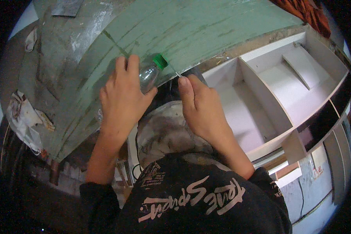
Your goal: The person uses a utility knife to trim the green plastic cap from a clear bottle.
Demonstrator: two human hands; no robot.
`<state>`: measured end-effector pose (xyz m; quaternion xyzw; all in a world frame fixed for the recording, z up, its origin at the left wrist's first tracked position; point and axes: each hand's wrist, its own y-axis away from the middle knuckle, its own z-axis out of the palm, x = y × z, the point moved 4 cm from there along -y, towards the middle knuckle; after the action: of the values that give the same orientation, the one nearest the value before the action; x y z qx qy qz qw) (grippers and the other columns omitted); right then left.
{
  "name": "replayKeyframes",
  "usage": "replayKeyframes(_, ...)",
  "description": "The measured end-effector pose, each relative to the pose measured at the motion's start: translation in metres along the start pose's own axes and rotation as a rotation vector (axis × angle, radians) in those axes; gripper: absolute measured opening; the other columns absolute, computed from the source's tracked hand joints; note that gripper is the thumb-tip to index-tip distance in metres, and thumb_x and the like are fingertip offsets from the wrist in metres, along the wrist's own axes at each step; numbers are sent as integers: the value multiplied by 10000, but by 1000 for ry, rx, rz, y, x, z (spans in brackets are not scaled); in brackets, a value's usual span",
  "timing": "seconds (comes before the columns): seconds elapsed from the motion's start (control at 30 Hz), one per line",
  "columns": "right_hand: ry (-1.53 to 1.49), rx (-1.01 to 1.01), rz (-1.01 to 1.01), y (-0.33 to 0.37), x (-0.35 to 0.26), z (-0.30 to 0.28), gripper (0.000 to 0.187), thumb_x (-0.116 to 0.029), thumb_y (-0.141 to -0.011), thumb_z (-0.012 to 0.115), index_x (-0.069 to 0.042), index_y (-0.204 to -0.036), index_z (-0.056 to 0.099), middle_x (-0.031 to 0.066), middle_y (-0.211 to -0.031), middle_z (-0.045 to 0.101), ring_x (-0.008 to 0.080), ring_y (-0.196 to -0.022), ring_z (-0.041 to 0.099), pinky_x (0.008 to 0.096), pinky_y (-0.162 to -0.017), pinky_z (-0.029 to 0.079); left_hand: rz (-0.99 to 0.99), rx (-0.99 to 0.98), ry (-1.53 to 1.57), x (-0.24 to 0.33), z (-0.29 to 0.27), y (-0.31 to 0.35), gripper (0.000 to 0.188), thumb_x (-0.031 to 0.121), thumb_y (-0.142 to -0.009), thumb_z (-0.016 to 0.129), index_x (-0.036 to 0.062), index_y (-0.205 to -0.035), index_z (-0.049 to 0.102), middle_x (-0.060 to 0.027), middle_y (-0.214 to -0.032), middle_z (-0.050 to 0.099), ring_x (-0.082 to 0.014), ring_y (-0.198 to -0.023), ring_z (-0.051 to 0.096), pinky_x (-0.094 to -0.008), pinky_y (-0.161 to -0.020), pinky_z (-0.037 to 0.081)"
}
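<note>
My left hand [123,91] is wrapped around a clear plastic bottle [147,76] with a green cap [160,61]. The bottle lies tilted over the near edge of the green board, its cap pointing up and to the right. Just right of the cap, my right hand [199,103] pinches a thin, pale, stick-like piece [178,73] between thumb and forefinger. Its tip points toward the cap; whether the two touch I cannot tell. Most of that piece is hidden in the fingers, and the bottle's lower part is behind my left hand.
A large scuffed green board [206,31] spreads ahead of me. On the right lies a white open cabinet frame [261,84] with compartments. A crumpled white bag [24,121] lies at the far left, and a reddish-brown cloth [306,15] hangs at the upper right.
</note>
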<state>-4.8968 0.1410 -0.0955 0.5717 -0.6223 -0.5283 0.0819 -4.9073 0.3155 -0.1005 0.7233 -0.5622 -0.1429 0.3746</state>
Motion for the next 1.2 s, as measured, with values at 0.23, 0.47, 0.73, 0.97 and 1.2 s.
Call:
replayKeyframes(0.23,-24,16,-2,-1,-6,-3,399,-355,-1050,426,0,-939,571,286,-717,637,520,-704,615,611,-649,475,-14,-29,55,-1,-3,-3,668,247,-738,832,75,-1248,435,-172,-1238,495,-434,-1059,614,-559,-797,507)
replayKeyframes(0.47,35,48,-28,-4,-10,0,410,-364,-1048,429,-4,-907,567,282,-704,631,517,-692,611,608,-642,472,121,242,-69,-1,-7,8,626,312,-775,805,41,-1219,456,-150,-1212,501,-359,-1096,572,-478,-828,530)
replayKeyframes(0.73,-81,69,-17,0,-10,-1,420,-366,-1049,416,-11,-900,582,280,-742,639,515,-735,613,615,-677,455,111,254,42,-9,-5,3,644,433,-792,781,22,-1177,469,-161,-1145,527,-395,-1058,585,-487,-807,512)
replayKeyframes(0.97,-75,54,18,0,-14,-1,426,-357,-1050,415,2,-892,580,292,-744,634,516,-736,612,611,-673,454,90,135,96,-13,-12,-8,642,429,-773,796,18,-1135,460,-184,-1112,536,-420,-1004,601,-500,-782,501)
replayKeyframes(1.2,-19,70,14,-10,-22,-2,434,-352,-1051,417,14,-884,582,301,-746,634,522,-736,613,605,-676,462,162,99,211,-20,-20,-17,628,398,-768,805,8,-1114,456,-192,-1115,550,-428,-1014,603,-506,-794,498)
